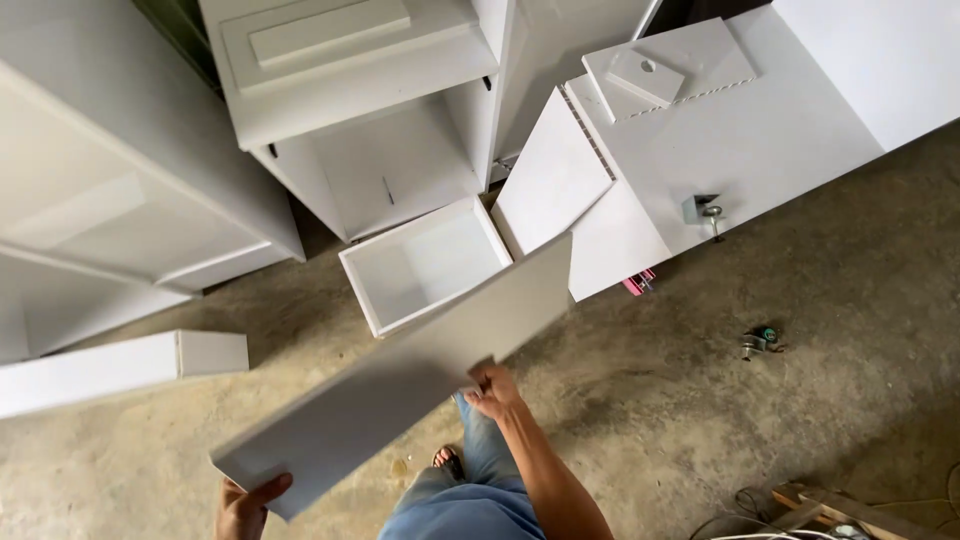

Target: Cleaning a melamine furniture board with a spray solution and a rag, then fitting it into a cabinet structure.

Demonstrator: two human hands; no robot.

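A: Held what, and how?

B: Carried a long white panel (pixel 400 380), slanting from 7 o'clock up toward 1 o'clock across the middle of the view. Left hand (pixel 245 508) down at 7 o'clock, wrapped round the lower corner, thumb (pixel 272 486) laid over the front edge, fingers hidden beneath. Right hand (pixel 492 390) just below centre, curled closed on the panel's long lower edge, knuckles up, fingertips tucked under.

A: Loose or tight?

B: Both closed on the board; neither spread open. Hard to judge the pressure. Panel kept up off the concrete floor (pixel 780 400), above blue jeans (pixel 470 490) and a sandalled foot (pixel 448 460).

A: And beyond the panel's upper end?

B: Overlapped an open white drawer box (pixel 420 265) at about 12 o'clock, lying on the floor. Behind that, at 11 o'clock, a white cabinet (pixel 380 110) with an open compartment. Off at 1 to 2 o'clock, a wide white board (pixel 740 140) lying flat, with a small square piece (pixel 645 75) on top and a metal clamp (pixel 705 212) at its near edge. At 9 o'clock, a narrow white box (pixel 120 368) on the floor. At 3 o'clock, well apart from the right hand, a small bit of hardware (pixel 760 340) on the concrete.
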